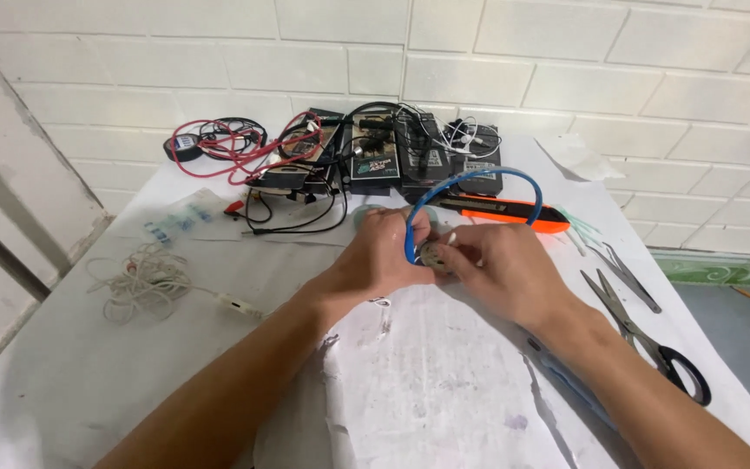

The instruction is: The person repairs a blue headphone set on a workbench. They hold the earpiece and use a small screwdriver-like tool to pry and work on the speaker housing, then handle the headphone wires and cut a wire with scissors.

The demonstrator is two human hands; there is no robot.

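Hands together, left hand [381, 254] and right hand [496, 267] gripping blue cable [470, 178] end

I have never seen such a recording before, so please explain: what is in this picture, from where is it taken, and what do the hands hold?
There is no machine here. One camera sits on a person's head and looks down at their bare hands over a white table. The left hand and right hand meet on a small round metal part, with a blue cable looping up from it. Around lie scissors, an orange cutter, a coiled white cord, red wires and dark electronic boxes by the wall.
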